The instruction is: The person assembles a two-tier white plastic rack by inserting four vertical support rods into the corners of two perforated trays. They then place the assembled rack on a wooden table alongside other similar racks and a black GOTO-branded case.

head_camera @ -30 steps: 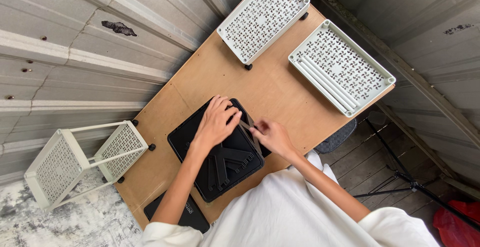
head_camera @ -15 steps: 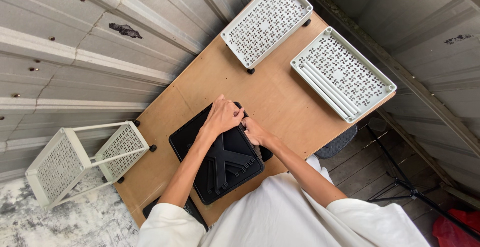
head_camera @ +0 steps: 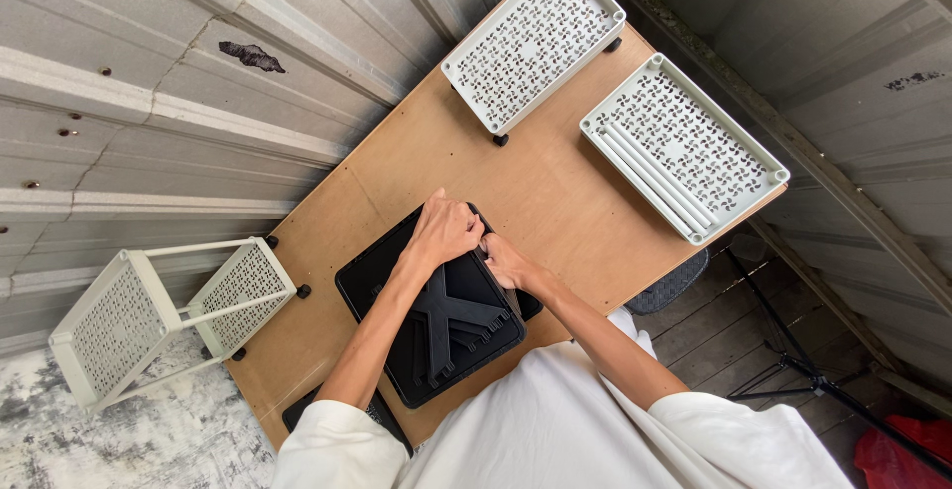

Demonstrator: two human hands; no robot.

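Hands first: the left hand (head_camera: pixel 446 231) is pressing down, fingers curled together, on the far corner of the black tray (head_camera: pixel 436 310) that is lying bottom-up near the front edge of the brown table (head_camera: pixel 555 191), while the right hand (head_camera: pixel 504 261) is closing on that tray's right rim just beside it; whether it is pinching a small tool there I cannot tell. Running diagonally from the person toward the hands, the tray's long axis is putting both hands at its far end, the left one sitting slightly farther out. Two white perforated trays (head_camera: pixel 535 43) are sitting well apart at the table's far side, and a white wire rack (head_camera: pixel 159 315) is standing off its left edge.
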